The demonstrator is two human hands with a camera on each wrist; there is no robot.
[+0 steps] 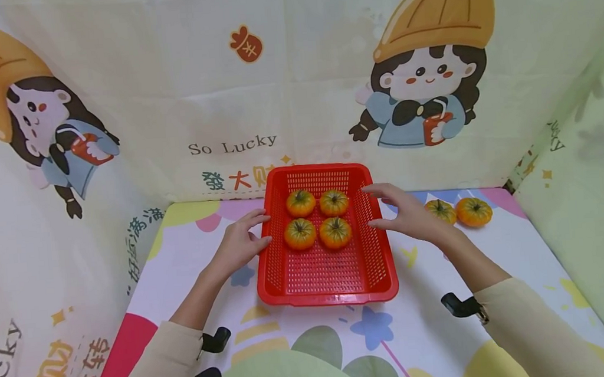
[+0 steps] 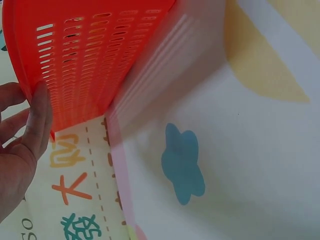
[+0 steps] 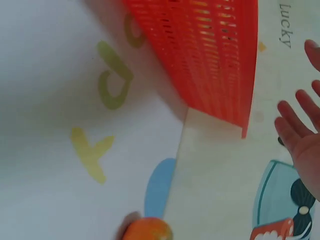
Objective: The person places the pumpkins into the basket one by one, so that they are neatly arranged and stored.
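A red plastic basket [image 1: 325, 275] with slotted walls stands on the table. Inside it, toward the far end, sit several small orange pumpkins [image 1: 336, 233] with green-streaked tops. My left hand [image 1: 239, 241] is at the basket's left side, its relaxed fingers [image 2: 39, 117] touching the rim and outer wall. On the other side, my right hand [image 1: 402, 210] hovers by the right rim with fingers spread. The right wrist view shows those fingers [image 3: 289, 127] apart from the basket, holding nothing.
Two more small pumpkins [image 1: 474, 212] lie on the table right of the basket, partly behind the right hand. A printed cloth [image 1: 376, 354] covers the table. Cartoon-printed fabric walls [image 1: 317, 110] rise behind and at both sides.
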